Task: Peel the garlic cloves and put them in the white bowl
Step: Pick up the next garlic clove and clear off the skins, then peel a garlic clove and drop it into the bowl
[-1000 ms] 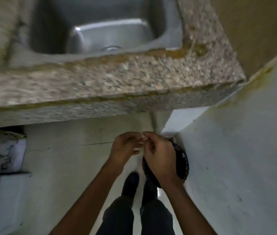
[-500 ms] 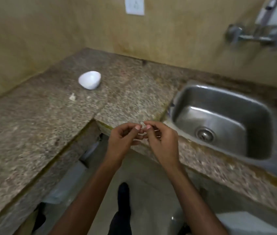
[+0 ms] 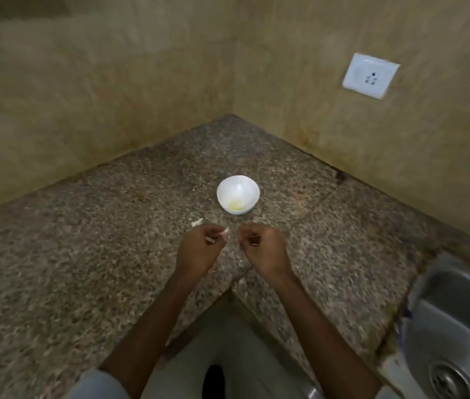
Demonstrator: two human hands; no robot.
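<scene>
The white bowl (image 3: 229, 189) stood on the desk (image 3: 107, 254), with pale bits at its bottom. Just in front of the bowl the hands were apart. The left hand (image 3: 198, 250) pinched a garlic clove (image 3: 224, 231). The right hand (image 3: 264, 250) had curled fingers, and I could not tell whether it held anything. A peel scrap (image 3: 197, 222) lay front-left of the bowl.

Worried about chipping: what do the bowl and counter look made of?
Bowl: glossy white, likely glazed ceramic, possibly melamine; smooth with soft sheen. Counter: speckled brown-grey stone, probably granite; fleck pattern, seam between slabs.
</scene>
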